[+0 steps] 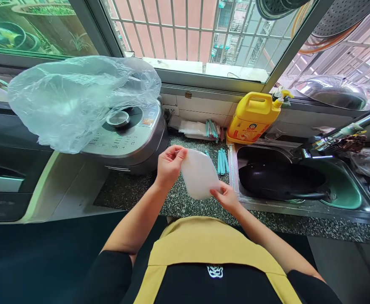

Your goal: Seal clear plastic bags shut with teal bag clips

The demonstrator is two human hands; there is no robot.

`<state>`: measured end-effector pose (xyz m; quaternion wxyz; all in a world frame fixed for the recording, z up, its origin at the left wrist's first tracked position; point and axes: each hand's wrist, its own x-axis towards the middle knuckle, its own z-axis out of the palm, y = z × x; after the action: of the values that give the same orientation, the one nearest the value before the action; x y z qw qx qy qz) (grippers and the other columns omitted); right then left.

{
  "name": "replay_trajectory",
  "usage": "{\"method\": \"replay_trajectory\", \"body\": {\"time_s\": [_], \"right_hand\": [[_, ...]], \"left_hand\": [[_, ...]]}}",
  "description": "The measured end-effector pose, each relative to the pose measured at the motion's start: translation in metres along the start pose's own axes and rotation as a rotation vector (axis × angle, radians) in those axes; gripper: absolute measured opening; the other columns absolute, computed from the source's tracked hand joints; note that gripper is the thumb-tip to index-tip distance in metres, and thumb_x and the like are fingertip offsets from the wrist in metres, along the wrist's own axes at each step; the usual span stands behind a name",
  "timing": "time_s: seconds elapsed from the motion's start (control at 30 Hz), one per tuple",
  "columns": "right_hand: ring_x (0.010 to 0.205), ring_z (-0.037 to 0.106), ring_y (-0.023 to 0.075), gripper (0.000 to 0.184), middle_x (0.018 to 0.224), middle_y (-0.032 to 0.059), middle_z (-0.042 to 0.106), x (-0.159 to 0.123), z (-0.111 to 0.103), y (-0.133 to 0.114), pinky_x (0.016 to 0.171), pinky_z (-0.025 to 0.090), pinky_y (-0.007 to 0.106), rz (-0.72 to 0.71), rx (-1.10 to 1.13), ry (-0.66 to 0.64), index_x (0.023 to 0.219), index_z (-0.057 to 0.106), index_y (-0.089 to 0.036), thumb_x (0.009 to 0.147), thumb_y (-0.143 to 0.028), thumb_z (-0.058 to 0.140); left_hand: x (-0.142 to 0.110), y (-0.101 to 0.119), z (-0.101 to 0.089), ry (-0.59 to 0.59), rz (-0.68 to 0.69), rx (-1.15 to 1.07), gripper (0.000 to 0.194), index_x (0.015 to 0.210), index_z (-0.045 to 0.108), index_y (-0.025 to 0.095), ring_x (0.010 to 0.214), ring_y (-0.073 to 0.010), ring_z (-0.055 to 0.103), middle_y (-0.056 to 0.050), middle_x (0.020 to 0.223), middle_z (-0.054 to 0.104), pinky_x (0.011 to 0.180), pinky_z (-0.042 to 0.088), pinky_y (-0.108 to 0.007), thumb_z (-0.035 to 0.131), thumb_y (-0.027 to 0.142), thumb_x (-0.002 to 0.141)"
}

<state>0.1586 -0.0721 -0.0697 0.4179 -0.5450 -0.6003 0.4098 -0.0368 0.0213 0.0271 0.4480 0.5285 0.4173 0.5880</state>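
Observation:
Between my two hands, above the counter, is a small translucent white plastic bag (200,173), flat and tilted. My left hand (171,165) pinches its upper left corner between thumb and fingers. At the lower right edge, my right hand (226,196) grips the bag the same way. Whether anything lies inside it I cannot tell. Just beyond the bag, several teal sealing clips (222,161) lie side by side on the speckled counter (185,207). Against the wall rest clear packets (193,128) with more teal clips beside them.
A rice cooker (124,141) stands left, partly covered by a large crumpled clear bag (61,97). A yellow jug (251,118) is at the back by the sink (233,169), which holds a black wok (279,181). The faucet (327,145) juts in from the right.

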Motion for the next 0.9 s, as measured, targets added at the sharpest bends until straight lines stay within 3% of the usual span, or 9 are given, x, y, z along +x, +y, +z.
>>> {"method": "replay_trajectory", "body": {"time_s": [0.1, 0.17, 0.3, 0.43, 0.57, 0.67, 0.73, 0.8, 0.9], "right_hand": [[0.068, 0.056, 0.0183, 0.050, 0.068, 0.0058, 0.063, -0.006, 0.000, 0.011, 0.067, 0.046, 0.033, -0.058, -0.112, -0.066, 0.068, 0.066, -0.018, 0.082, -0.062, 0.047], [0.076, 0.058, 0.0200, 0.046, 0.082, 0.0075, 0.066, -0.004, -0.005, 0.008, 0.072, 0.047, 0.035, -0.068, -0.144, -0.076, 0.085, 0.068, -0.019, 0.077, -0.063, 0.055], [0.096, 0.058, 0.0223, 0.071, 0.113, 0.0102, 0.062, 0.010, -0.016, -0.023, 0.083, 0.047, 0.036, -0.115, -0.022, 0.033, 0.122, 0.054, -0.023, 0.065, -0.062, 0.069], [0.078, 0.057, 0.0172, 0.037, 0.083, 0.0054, 0.064, 0.020, -0.016, -0.055, 0.072, 0.046, 0.030, -0.090, 0.076, -0.022, 0.083, 0.066, -0.020, 0.074, -0.056, 0.063], [0.055, 0.045, 0.0099, 0.040, 0.060, -0.0006, 0.052, 0.020, -0.008, -0.062, 0.051, 0.035, 0.023, 0.101, 0.163, -0.096, 0.065, 0.059, -0.017, 0.074, -0.055, 0.062], [0.049, 0.036, 0.0074, 0.043, 0.054, -0.0033, 0.045, 0.019, -0.001, -0.056, 0.045, 0.025, 0.021, 0.214, 0.171, -0.083, 0.066, 0.057, -0.016, 0.071, -0.058, 0.063], [0.049, 0.036, 0.0075, 0.043, 0.053, -0.0032, 0.046, 0.020, 0.001, -0.053, 0.045, 0.025, 0.021, 0.227, 0.146, -0.044, 0.065, 0.056, -0.016, 0.069, -0.058, 0.064], [0.051, 0.038, 0.0081, 0.042, 0.055, -0.0025, 0.048, 0.020, 0.002, -0.051, 0.046, 0.027, 0.021, 0.222, 0.140, -0.027, 0.064, 0.057, -0.016, 0.069, -0.057, 0.065], [0.052, 0.039, 0.0087, 0.041, 0.057, -0.0020, 0.049, 0.021, 0.001, -0.052, 0.048, 0.029, 0.022, 0.216, 0.158, -0.012, 0.065, 0.058, -0.017, 0.069, -0.057, 0.065]], "left_hand": [[-0.008, -0.008, 0.000, -0.025, -0.010, 0.063, 0.030, 0.065, 0.060, 0.016, 0.048, -0.0071, 0.041, 0.004, 0.053, 0.051, 0.045, 0.031, -0.019, 0.065, 0.043, 0.074], [-0.018, -0.013, 0.001, -0.101, 0.002, 0.139, 0.027, 0.065, 0.058, 0.016, 0.050, -0.0078, 0.042, 0.003, 0.055, 0.051, 0.048, 0.033, -0.020, 0.061, 0.040, 0.077], [-0.041, -0.018, 0.008, -0.292, 0.078, 0.287, 0.022, 0.069, 0.059, 0.016, 0.062, -0.0114, 0.051, -0.001, 0.066, 0.059, 0.060, 0.040, -0.023, 0.054, 0.032, 0.083], [-0.057, -0.020, 0.013, -0.420, -0.016, 0.247, 0.026, 0.070, 0.060, 0.015, 0.059, -0.0111, 0.050, -0.001, 0.063, 0.058, 0.057, 0.040, -0.022, 0.055, 0.037, 0.083], [-0.059, -0.046, 0.005, -0.515, -0.199, 0.139, 0.037, 0.076, 0.061, 0.015, 0.058, -0.0126, 0.054, -0.002, 0.065, 0.060, 0.055, 0.044, -0.023, 0.051, 0.050, 0.083], [-0.054, -0.087, -0.015, -0.388, -0.221, 0.389, 0.037, 0.093, 0.063, 0.014, 0.090, -0.0216, 0.063, -0.011, 0.096, 0.067, 0.081, 0.050, -0.034, 0.045, 0.046, 0.087], [-0.052, -0.117, -0.032, -0.200, -0.289, 0.795, 0.035, 0.103, 0.061, 0.013, 0.112, -0.0298, 0.056, -0.017, 0.120, 0.060, 0.098, 0.041, -0.045, 0.053, 0.040, 0.083], [-0.051, -0.140, -0.046, -0.152, -0.393, 1.031, 0.038, 0.112, 0.058, 0.012, 0.124, -0.0367, 0.047, -0.022, 0.134, 0.050, 0.105, 0.030, -0.056, 0.057, 0.035, 0.081], [-0.050, -0.151, -0.052, -0.142, -0.340, 0.972, 0.040, 0.117, 0.055, 0.011, 0.128, -0.0368, 0.043, -0.024, 0.135, 0.049, 0.108, 0.026, -0.058, 0.053, 0.033, 0.084]]}}
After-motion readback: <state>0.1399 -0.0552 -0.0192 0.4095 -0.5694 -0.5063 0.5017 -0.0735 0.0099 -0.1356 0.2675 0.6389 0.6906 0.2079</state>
